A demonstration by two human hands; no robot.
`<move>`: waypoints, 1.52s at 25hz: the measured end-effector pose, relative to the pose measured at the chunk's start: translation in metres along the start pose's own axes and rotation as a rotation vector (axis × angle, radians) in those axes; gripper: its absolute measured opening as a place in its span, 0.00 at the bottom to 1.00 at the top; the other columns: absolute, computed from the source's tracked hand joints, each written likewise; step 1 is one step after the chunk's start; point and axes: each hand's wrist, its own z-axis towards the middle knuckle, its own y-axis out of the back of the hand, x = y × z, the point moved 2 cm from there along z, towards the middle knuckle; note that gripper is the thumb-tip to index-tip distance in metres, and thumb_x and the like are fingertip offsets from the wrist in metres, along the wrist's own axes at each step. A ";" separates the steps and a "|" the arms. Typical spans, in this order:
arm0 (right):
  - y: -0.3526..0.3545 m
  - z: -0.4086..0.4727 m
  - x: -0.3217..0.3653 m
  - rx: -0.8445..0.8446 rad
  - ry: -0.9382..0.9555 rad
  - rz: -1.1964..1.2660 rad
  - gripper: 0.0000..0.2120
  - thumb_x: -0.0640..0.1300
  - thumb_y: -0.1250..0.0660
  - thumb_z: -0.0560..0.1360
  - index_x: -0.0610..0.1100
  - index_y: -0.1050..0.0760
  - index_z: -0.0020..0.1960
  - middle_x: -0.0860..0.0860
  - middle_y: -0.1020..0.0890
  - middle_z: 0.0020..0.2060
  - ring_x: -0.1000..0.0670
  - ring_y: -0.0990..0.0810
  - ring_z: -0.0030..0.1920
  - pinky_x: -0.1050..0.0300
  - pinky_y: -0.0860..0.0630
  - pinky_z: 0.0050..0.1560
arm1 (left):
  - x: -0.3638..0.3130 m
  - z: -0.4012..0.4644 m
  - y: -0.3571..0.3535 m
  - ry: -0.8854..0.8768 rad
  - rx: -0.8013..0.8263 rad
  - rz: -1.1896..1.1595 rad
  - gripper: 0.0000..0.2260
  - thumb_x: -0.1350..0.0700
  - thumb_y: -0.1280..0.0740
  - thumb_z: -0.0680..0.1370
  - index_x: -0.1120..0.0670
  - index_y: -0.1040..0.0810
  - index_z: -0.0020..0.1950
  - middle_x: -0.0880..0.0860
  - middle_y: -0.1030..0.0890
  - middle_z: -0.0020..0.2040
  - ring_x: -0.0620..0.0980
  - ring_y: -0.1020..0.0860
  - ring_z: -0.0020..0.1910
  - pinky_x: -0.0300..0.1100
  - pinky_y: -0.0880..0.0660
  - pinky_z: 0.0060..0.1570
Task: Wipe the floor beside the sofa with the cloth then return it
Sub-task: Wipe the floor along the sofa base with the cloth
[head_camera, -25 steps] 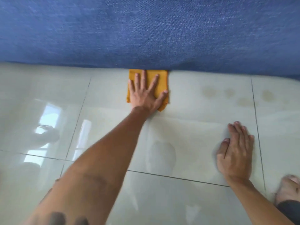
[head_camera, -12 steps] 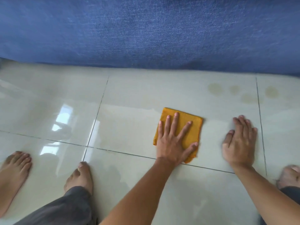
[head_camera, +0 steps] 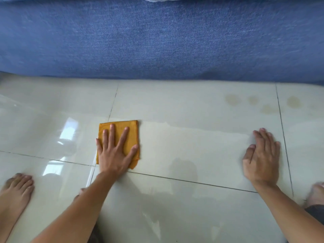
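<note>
A folded orange cloth (head_camera: 135, 132) lies flat on the glossy pale tile floor (head_camera: 192, 106), a short way out from the blue fabric sofa (head_camera: 157, 41). My left hand (head_camera: 114, 155) presses down on the cloth with fingers spread and covers most of it. My right hand (head_camera: 263, 158) rests flat on the floor far to the right, fingers together, holding nothing. A damp wiped band (head_camera: 192, 137) runs between the two hands.
Several faint brownish spots (head_camera: 231, 99) mark the tiles near the sofa at the right. My bare left foot (head_camera: 15, 188) is at the lower left and my right foot (head_camera: 315, 192) at the lower right edge. Dark grout lines cross the floor.
My left hand has slid the cloth from the sofa's base back toward me, then leftward across the tile. The right hand has stayed planted on the floor.
</note>
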 end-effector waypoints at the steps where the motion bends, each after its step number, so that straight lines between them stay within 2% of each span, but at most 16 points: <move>1: 0.000 0.000 -0.001 -0.002 0.002 0.001 0.23 0.41 0.48 0.78 0.37 0.30 0.71 0.40 0.28 0.74 0.39 0.33 0.76 0.41 0.43 0.78 | -0.001 0.013 0.002 0.012 0.000 -0.004 0.34 0.27 0.54 0.74 0.35 0.53 0.78 0.52 0.54 0.81 0.58 0.54 0.79 0.63 0.55 0.75; 6: -0.004 0.000 -0.003 -0.008 0.013 0.004 0.24 0.40 0.48 0.78 0.37 0.30 0.71 0.40 0.28 0.74 0.39 0.34 0.77 0.42 0.44 0.79 | -0.036 0.105 0.009 -0.053 -0.032 -0.028 0.33 0.27 0.56 0.74 0.36 0.54 0.78 0.52 0.55 0.81 0.59 0.54 0.79 0.63 0.57 0.75; 11: -0.003 -0.002 0.001 -0.020 0.035 -0.022 0.24 0.39 0.48 0.78 0.36 0.30 0.72 0.40 0.28 0.74 0.39 0.33 0.77 0.41 0.43 0.79 | -0.112 0.160 0.013 -0.091 -0.050 -0.051 0.34 0.27 0.57 0.74 0.37 0.53 0.78 0.53 0.55 0.81 0.60 0.54 0.79 0.64 0.57 0.74; 17: -0.004 -0.001 0.000 -0.030 0.021 -0.040 0.23 0.40 0.49 0.80 0.37 0.29 0.72 0.41 0.28 0.74 0.40 0.33 0.77 0.42 0.43 0.80 | -0.215 0.109 0.000 -0.276 -0.044 -0.049 0.34 0.28 0.55 0.75 0.38 0.50 0.79 0.54 0.53 0.81 0.60 0.53 0.79 0.64 0.57 0.74; 20: -0.004 -0.001 -0.003 -0.033 0.003 0.004 0.23 0.40 0.48 0.79 0.36 0.26 0.69 0.39 0.25 0.72 0.38 0.29 0.74 0.39 0.39 0.77 | -0.247 0.059 -0.005 -0.341 -0.027 -0.063 0.33 0.28 0.54 0.75 0.39 0.49 0.79 0.54 0.52 0.81 0.60 0.54 0.79 0.64 0.59 0.74; 22: 0.002 0.009 -0.001 0.024 -0.023 0.098 0.24 0.43 0.48 0.77 0.35 0.24 0.66 0.38 0.23 0.70 0.36 0.27 0.72 0.37 0.37 0.75 | -0.265 0.019 -0.010 -0.372 -0.007 -0.072 0.33 0.29 0.53 0.76 0.39 0.49 0.79 0.55 0.53 0.81 0.60 0.55 0.79 0.64 0.58 0.74; 24: 0.018 0.022 0.003 0.111 -0.126 0.270 0.26 0.47 0.48 0.77 0.37 0.24 0.67 0.40 0.24 0.70 0.38 0.28 0.73 0.41 0.37 0.76 | -0.287 -0.021 -0.011 -0.380 0.059 -0.092 0.34 0.29 0.53 0.76 0.40 0.50 0.79 0.55 0.56 0.81 0.60 0.58 0.79 0.63 0.59 0.74; 26: 0.035 0.026 0.002 0.152 -0.269 0.445 0.26 0.50 0.46 0.77 0.42 0.27 0.71 0.45 0.26 0.73 0.42 0.31 0.75 0.52 0.41 0.77 | -0.308 -0.048 -0.006 -0.355 0.158 -0.148 0.34 0.29 0.57 0.76 0.40 0.53 0.79 0.54 0.59 0.81 0.58 0.61 0.79 0.62 0.62 0.75; 27: 0.044 0.026 0.005 0.126 -0.282 0.488 0.26 0.49 0.45 0.77 0.42 0.28 0.72 0.46 0.27 0.74 0.43 0.31 0.75 0.58 0.42 0.75 | -0.314 -0.051 0.000 -0.323 0.187 -0.219 0.33 0.30 0.58 0.77 0.40 0.54 0.79 0.53 0.58 0.81 0.56 0.61 0.79 0.60 0.61 0.75; 29: 0.057 0.020 0.020 0.028 -0.181 0.468 0.23 0.46 0.42 0.78 0.40 0.26 0.70 0.43 0.25 0.72 0.42 0.28 0.72 0.63 0.41 0.73 | -0.304 -0.039 0.015 -0.224 0.117 -0.406 0.29 0.35 0.57 0.79 0.42 0.48 0.79 0.53 0.48 0.81 0.54 0.50 0.80 0.53 0.52 0.77; 31: 0.045 0.016 0.043 -0.020 -0.072 0.392 0.20 0.43 0.40 0.78 0.38 0.24 0.67 0.41 0.23 0.69 0.40 0.25 0.70 0.56 0.35 0.74 | -0.272 -0.017 0.025 -0.155 -0.076 -0.452 0.29 0.38 0.55 0.79 0.46 0.39 0.78 0.53 0.39 0.79 0.54 0.42 0.78 0.52 0.44 0.75; 33: 0.019 0.014 0.076 0.089 -0.011 0.325 0.23 0.48 0.43 0.79 0.39 0.26 0.71 0.41 0.26 0.73 0.41 0.28 0.74 0.46 0.33 0.75 | -0.237 0.007 0.021 -0.150 -0.123 -0.369 0.30 0.39 0.56 0.79 0.49 0.37 0.77 0.53 0.40 0.79 0.55 0.44 0.79 0.53 0.47 0.77; 36: -0.014 0.006 0.108 0.289 0.084 0.084 0.32 0.59 0.48 0.80 0.47 0.37 0.79 0.44 0.39 0.80 0.41 0.41 0.81 0.39 0.46 0.80 | -0.218 0.028 0.012 -0.178 -0.091 -0.294 0.29 0.41 0.55 0.80 0.51 0.42 0.79 0.54 0.45 0.80 0.54 0.50 0.80 0.53 0.51 0.78; 38: -0.020 0.000 0.099 0.295 0.083 -0.008 0.33 0.63 0.48 0.80 0.49 0.41 0.81 0.46 0.42 0.81 0.42 0.45 0.82 0.40 0.50 0.81 | -0.229 0.034 0.008 -0.224 -0.073 -0.255 0.30 0.41 0.55 0.80 0.51 0.46 0.80 0.54 0.50 0.81 0.53 0.53 0.80 0.53 0.54 0.78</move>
